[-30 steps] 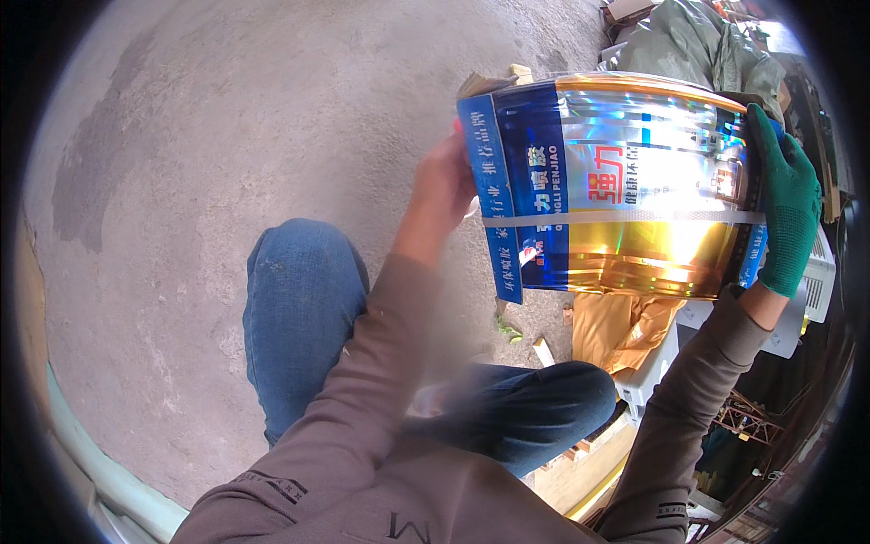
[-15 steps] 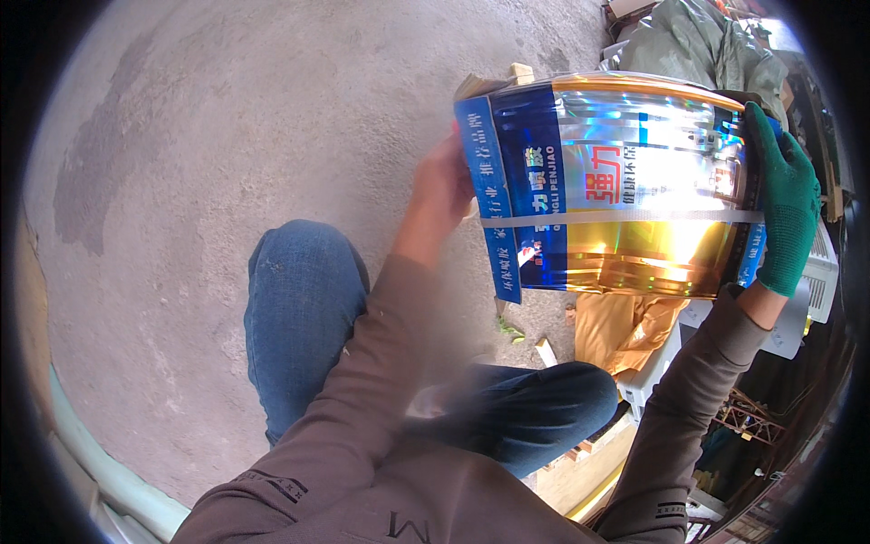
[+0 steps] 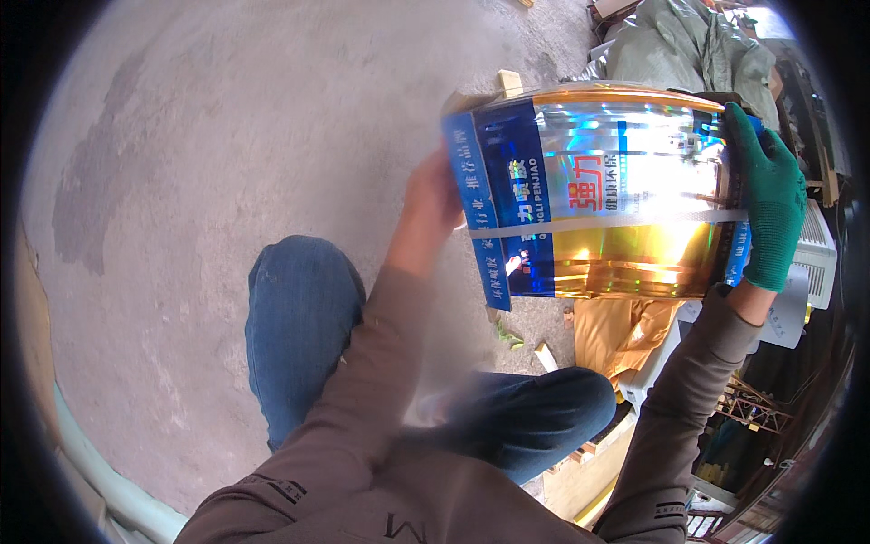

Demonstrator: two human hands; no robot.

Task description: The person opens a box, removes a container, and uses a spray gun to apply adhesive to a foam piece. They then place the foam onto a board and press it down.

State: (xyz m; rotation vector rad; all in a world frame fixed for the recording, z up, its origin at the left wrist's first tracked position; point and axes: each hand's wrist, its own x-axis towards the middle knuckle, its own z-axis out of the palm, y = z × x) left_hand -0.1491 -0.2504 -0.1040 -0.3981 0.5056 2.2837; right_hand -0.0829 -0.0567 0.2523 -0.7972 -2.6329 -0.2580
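A shiny metal drum (image 3: 616,258) in gold, silver and blue lies on its side between my hands. Blue cardboard (image 3: 478,218) covers its left end, and a white plastic strap (image 3: 625,221) runs along it, end to end. My bare left hand (image 3: 431,192) holds the left end, with its fingers mostly hidden behind the cardboard. At the right end my right hand (image 3: 776,195), in a green knit glove, wraps over the rim. Whether the drum touches anything beneath it, I cannot tell.
Crumpled grey-green sheeting (image 3: 689,50) is heaped beyond the drum. Orange-yellow cloth (image 3: 621,334), a white slatted case (image 3: 813,254) and loose wood sit at the right. A small wood block (image 3: 510,83) lies behind the drum. Rough concrete floor (image 3: 181,227) spreads to the left.
The drum has shifted a little to the left and toward me, with both hands still on it. Its left end has tipped slightly.
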